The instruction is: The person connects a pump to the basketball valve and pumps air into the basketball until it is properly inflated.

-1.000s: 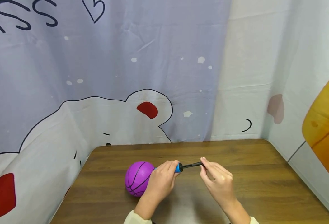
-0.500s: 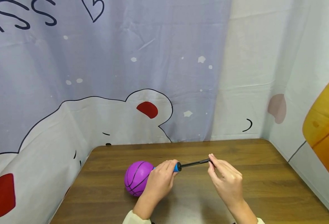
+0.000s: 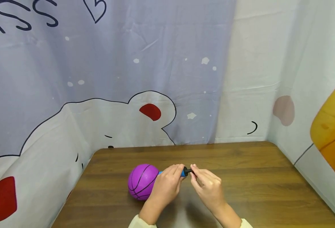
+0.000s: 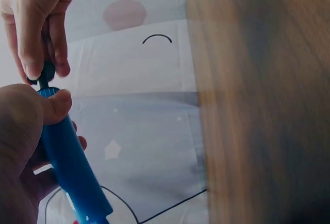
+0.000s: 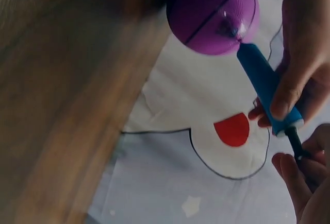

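Observation:
A purple ball (image 3: 142, 181) with black basketball lines sits at the left of the two hands. Against its side is the tip of a blue hand pump (image 4: 72, 157), as the right wrist view shows. My left hand (image 3: 168, 183) grips the pump's blue barrel (image 5: 263, 80), thumb laid along it near the black-capped end. With fingertips and thumb, my right hand (image 3: 208, 188) pinches the black handle at the end of the pump rod (image 3: 188, 171). Only a short length of rod shows between barrel and fingers. The fingers hide most of the handle.
Under the hands is a brown wood-grain table (image 3: 258, 177) with rounded far corners. A printed curtain (image 3: 184, 79) with bear drawings hangs right behind its back edge and along both sides.
My right hand first drew the rod out to the right, then pushed it back left, nearly into the barrel. The left hand and the ball shifted only slightly right.

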Demonstrator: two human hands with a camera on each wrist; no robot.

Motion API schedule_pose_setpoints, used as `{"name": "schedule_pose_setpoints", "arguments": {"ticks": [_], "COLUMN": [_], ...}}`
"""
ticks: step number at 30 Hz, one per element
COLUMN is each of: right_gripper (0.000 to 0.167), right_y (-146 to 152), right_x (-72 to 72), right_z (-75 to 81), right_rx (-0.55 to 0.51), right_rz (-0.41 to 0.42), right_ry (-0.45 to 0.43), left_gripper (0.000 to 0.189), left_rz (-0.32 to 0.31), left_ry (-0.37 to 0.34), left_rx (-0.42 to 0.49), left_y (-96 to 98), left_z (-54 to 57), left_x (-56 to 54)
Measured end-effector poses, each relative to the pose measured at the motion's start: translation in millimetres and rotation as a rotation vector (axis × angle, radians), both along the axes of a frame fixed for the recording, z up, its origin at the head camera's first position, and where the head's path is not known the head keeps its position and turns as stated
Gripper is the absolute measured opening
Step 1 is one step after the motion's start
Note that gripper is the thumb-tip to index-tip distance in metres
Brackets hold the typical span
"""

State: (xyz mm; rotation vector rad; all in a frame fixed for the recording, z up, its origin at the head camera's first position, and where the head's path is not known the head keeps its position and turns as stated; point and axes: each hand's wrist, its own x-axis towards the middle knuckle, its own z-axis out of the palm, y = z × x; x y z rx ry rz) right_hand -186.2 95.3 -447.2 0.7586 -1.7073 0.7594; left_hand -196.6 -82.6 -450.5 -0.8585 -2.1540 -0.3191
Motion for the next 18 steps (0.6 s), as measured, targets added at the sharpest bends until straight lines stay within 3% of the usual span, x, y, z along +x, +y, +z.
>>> {"name": "schedule_pose_setpoints", "arguments": {"ticks": [10, 18], "right_gripper": [0.022, 0.025], "right_y": [34, 48], "right_x": [1.3, 5.8], "right_z": [17.6, 27.7], "right_rx": [-0.055, -0.057], "right_rz": [-0.064, -0.096], "right_ry": [0.127, 0.103], "left_gripper": [0.04, 0.041], "left_rz": [0.021, 0.025], "left_ry": [-0.034, -0.042], "left_rx": [-0.009, 0.002], "left_y": [-8.6, -15.8], "left_z": [1.2, 2.0], "left_x": [-1.6, -3.1]}}
